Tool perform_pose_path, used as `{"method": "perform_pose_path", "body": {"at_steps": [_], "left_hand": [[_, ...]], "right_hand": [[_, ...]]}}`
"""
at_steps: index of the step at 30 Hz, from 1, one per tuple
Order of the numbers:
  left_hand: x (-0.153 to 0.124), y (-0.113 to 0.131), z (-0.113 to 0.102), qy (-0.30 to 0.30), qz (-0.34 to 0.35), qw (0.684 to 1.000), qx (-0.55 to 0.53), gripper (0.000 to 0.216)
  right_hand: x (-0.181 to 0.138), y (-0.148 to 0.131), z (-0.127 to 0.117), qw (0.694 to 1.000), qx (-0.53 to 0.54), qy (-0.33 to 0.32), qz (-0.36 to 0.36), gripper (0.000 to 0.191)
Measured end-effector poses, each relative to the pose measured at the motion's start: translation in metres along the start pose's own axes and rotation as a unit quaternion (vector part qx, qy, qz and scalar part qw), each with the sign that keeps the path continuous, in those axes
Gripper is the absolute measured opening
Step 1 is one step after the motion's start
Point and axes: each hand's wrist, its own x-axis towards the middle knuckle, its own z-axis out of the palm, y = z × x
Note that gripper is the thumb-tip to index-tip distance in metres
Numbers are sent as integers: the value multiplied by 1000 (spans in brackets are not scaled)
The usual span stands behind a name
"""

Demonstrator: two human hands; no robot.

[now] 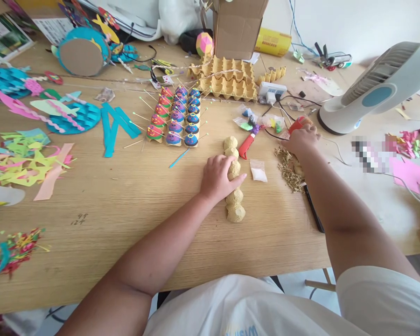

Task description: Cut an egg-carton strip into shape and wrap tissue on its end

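Note:
My left hand [220, 177] rests across a tan strip cut from an egg carton [235, 197], fingers on its left side and thumb laid over its middle. The strip lies lengthwise on the table with its rounded cups upward. Farther right, my right hand [304, 137] is closed at a small red-orange object [298, 123]; the hand partly covers it, so its kind is unclear. Below that hand lies a heap of tan cardboard scraps [290, 171]. A red-handled cutter [246, 146] and a small clear bag of white material [258, 171] lie between my hands.
Rows of painted egg-cup figures [175, 116] with pin-like antennae stand at centre left, before tan egg trays [227, 77]. A white fan [371, 88] stands at right, near a power strip [272, 91] and cables. Coloured paper strips [28, 161] cover the left side.

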Motion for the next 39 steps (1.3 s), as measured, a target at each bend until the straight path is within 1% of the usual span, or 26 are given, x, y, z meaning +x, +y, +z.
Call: {"method": "perform_pose_path", "body": {"at_steps": [3, 5, 7, 8, 11, 12, 14, 15, 17, 18, 19, 20, 22, 25, 27, 30, 31, 33, 36, 39], "left_hand": [[0, 1, -1, -7, -4, 1000, -5, 54], [1, 2, -2, -9, -5, 1000, -8, 54], [1, 2, -2, -9, -6, 1000, -7, 55], [1, 2, -2, -8, -5, 1000, -5, 55], [2, 2, -1, -5, 0, 1000, -3, 56], [2, 2, -1, -5, 2, 1000, -3, 55], [2, 1, -1, -2, 5, 1000, -3, 53], [2, 1, -1, 1, 6, 1000, -3, 53], [3, -1, 0, 8, 5, 1000, -5, 50], [4, -2, 1, 15, 3, 1000, -9, 49], [4, -3, 2, 24, 0, 1000, -14, 47], [5, -5, 3, 34, -3, 999, -20, 44], [6, -8, 5, 53, -12, 998, -34, 40], [8, -13, 8, 69, -23, 996, -48, 37], [8, -15, 10, 79, -28, 995, -53, 38], [9, -18, 12, 94, -36, 993, -57, 40], [8, -18, 13, 95, -36, 993, -57, 40], [8, -19, 13, 94, -33, 994, -53, 39], [9, -20, 13, 94, -31, 994, -43, 38], [9, -22, 12, 97, -26, 994, -35, 37]], "right_hand": [[-6, -6, -4, 1000, -22, -14, 6, 70], [-13, -12, -10, 1000, -18, -2, 5, 52], [-21, -18, -17, 1000, -13, 4, 3, 41], [-26, -21, -22, 1000, -15, 0, 2, 40], [-42, -30, -37, 1000, 1, -8, -15, 49], [-49, -33, -44, 999, 25, -10, -27, 49], [-67, -41, -57, 992, 108, -29, -66, 46], [-77, -46, -63, 981, 165, -49, -88, 43], [-100, -56, -72, 950, 276, -79, -121, 39], [-111, -61, -75, 939, 310, -84, -128, 37], [-121, -64, -75, 933, 325, -79, -131, 35], [-129, -67, -74, 933, 324, -72, -137, 34], [-142, -69, -69, 944, 282, -69, -156, 31], [-152, -65, -62, 957, 214, -107, -166, 32], [-159, -62, -61, 962, 192, -134, -139, 40], [-172, -67, -63, 978, 143, -121, -90, 60], [-176, -71, -63, 982, 120, -114, -87, 65], [-184, -80, -62, 983, 86, -125, -101, 65], [-189, -87, -60, 981, 98, -141, -92, 57], [-185, -84, -60, 973, 194, -117, -52, 61]]}}
